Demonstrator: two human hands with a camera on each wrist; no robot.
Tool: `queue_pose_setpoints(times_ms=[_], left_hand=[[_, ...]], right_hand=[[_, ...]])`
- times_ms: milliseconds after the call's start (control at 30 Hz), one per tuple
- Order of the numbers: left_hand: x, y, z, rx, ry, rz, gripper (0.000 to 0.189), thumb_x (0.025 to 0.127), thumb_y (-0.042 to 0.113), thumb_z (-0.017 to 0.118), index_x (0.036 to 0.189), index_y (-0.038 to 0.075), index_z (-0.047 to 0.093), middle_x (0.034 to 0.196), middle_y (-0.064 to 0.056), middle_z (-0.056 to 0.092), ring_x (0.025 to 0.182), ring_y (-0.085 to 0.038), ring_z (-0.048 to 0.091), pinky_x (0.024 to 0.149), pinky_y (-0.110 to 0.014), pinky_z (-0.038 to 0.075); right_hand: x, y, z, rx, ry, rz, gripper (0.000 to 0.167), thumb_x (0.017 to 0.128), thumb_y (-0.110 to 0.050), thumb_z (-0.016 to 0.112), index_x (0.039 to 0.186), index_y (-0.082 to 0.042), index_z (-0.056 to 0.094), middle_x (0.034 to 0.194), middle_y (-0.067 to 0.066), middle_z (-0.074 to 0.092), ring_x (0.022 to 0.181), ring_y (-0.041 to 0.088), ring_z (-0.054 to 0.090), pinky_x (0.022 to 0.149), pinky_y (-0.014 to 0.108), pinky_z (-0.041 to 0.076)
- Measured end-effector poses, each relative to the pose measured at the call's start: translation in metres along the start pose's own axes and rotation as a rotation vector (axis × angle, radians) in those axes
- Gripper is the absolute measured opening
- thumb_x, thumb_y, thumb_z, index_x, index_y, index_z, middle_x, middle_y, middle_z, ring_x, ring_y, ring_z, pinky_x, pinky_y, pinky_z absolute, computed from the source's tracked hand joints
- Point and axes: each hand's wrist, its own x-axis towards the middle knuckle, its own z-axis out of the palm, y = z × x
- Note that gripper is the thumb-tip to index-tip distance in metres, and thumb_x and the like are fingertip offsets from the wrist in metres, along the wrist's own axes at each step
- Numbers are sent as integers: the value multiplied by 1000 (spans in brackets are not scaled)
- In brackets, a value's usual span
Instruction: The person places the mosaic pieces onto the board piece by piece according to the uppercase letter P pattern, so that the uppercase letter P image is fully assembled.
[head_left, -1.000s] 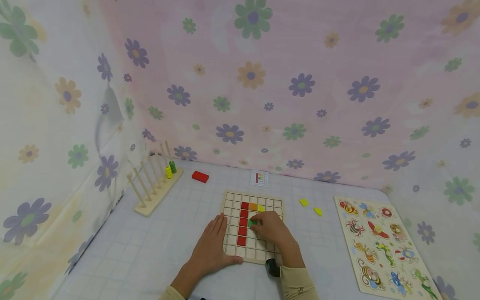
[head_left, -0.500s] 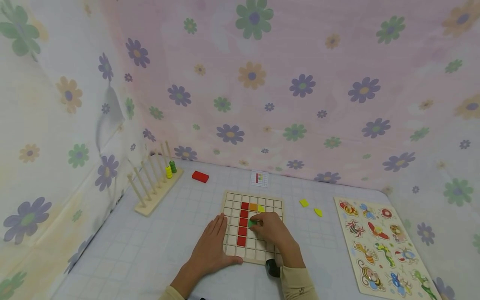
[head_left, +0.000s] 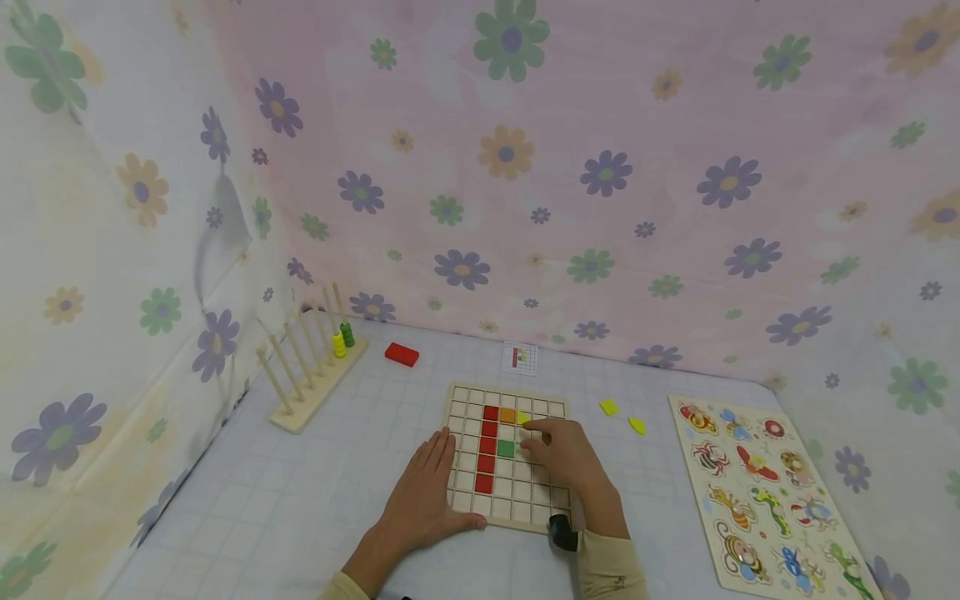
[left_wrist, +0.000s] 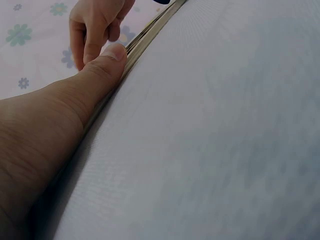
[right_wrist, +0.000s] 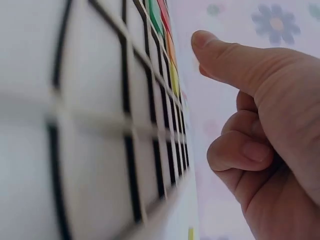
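A wooden grid board (head_left: 512,510) lies on the table in the head view. Red squares (head_left: 487,445) fill part of one column, with an orange square (head_left: 507,415) and a yellow square (head_left: 522,417) beside the top one. A green square (head_left: 506,449) sits further down. My left hand (head_left: 424,493) rests along the board's left edge, its thumb by the near edge, as the left wrist view also shows. Over the board's right half is my right hand (head_left: 568,457), thumb and index finger extended, other fingers loosely curled (right_wrist: 240,150), holding nothing visible.
Two yellow pieces (head_left: 608,407) lie right of the board. A picture puzzle (head_left: 757,492) is at far right. Behind the board are a pattern card (head_left: 519,358) and a red block (head_left: 402,355). At left stands a peg rack (head_left: 318,383) with yellow and green beads.
My right hand has let go of the green square and moved slightly right and away from it. The green square stays in its cell. My left hand has stayed in place.
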Motion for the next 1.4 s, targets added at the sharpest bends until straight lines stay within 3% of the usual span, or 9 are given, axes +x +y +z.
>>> queue_pose_setpoints(times_ms=[167, 433, 700, 867, 1033, 1167, 1400], left_hand=[[0, 1, -1, -8, -8, 1, 140, 65, 96, 59, 163, 4, 19, 172, -11, 19, 159, -29, 19, 128, -47, 25], [0, 1, -2, -8, -10, -2, 139, 65, 96, 58, 163, 5, 20, 172, -11, 19, 159, -29, 19, 128, -48, 25], [-1, 2, -2, -15, -17, -10, 139, 65, 96, 58, 163, 5, 20, 172, -11, 19, 159, -28, 18, 129, -48, 24], [-2, 2, -2, -15, -15, -11, 139, 65, 95, 60, 163, 5, 20, 172, -11, 19, 159, -29, 18, 129, -48, 24], [-1, 1, -1, -11, -12, -10, 139, 65, 96, 58, 163, 5, 19, 172, -11, 18, 159, -29, 18, 129, -48, 24], [0, 0, 0, -10, -12, -10, 140, 65, 98, 56, 164, 6, 18, 172, -10, 18, 160, -28, 17, 129, -48, 23], [0, 0, 1, -9, -18, -14, 141, 64, 99, 54, 164, 7, 17, 172, -10, 17, 160, -28, 17, 129, -47, 24]], right_hand=[[-4, 20, -16, 50, 60, 87, 36, 92, -27, 76, 126, -14, 74, 68, 5, 53, 60, 13, 35, 54, 26, 32], [-8, 44, -33, 42, 120, 133, 40, 94, -31, 75, 129, -13, 72, 65, -2, 38, 57, 13, 33, 51, 26, 31], [-12, 79, -41, -3, 286, 184, 41, 94, -31, 75, 129, -10, 71, 73, 2, 43, 64, 16, 34, 59, 29, 32], [-15, 95, -42, 20, 424, 269, 41, 94, -32, 75, 129, -11, 71, 77, 4, 45, 68, 18, 38, 61, 29, 31], [-19, 105, -46, 51, 511, 358, 46, 95, -33, 74, 133, -10, 68, 81, 5, 47, 72, 19, 42, 61, 28, 32], [-21, 116, -47, 64, 530, 410, 46, 95, -31, 73, 134, -7, 67, 83, 7, 48, 74, 20, 42, 63, 32, 32], [-19, 130, -44, 81, 468, 528, 54, 98, -36, 67, 142, -6, 59, 98, 12, 54, 89, 26, 48, 73, 39, 38]])
